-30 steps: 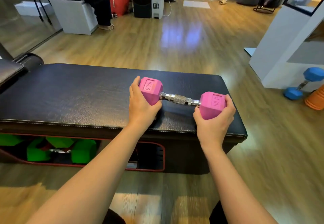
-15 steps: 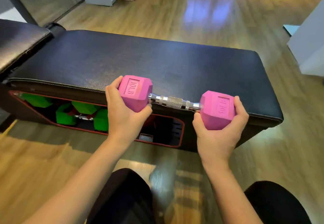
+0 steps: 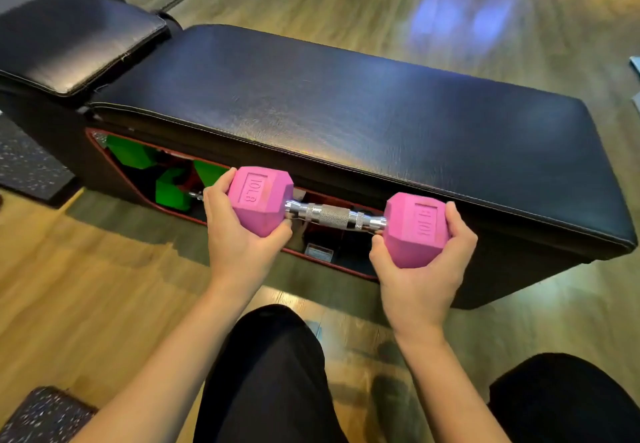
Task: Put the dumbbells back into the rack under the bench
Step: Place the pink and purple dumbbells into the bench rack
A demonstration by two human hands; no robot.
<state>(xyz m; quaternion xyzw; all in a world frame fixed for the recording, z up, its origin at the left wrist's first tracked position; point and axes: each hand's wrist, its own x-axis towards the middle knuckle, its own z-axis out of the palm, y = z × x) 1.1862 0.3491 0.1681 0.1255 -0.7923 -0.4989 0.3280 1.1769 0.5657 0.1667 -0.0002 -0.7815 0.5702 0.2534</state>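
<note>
Hands, left hand (image 3: 242, 234) and right hand (image 3: 424, 259), each cupping a head of the pink dumbbell (image 3: 337, 215), should lower it level into the rack (image 3: 325, 255) beneath the bench (image 3: 346, 103).

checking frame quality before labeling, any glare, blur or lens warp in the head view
Head view: a bluish-white glare patch lies on the wooden floor beyond the bench, and a soft sheen runs across the black bench pad. Wide-angle warp bows the bench edges. The pink dumbbell and both hands, left hand and right hand, are sharp; the rack opening sits in shadow.
</note>
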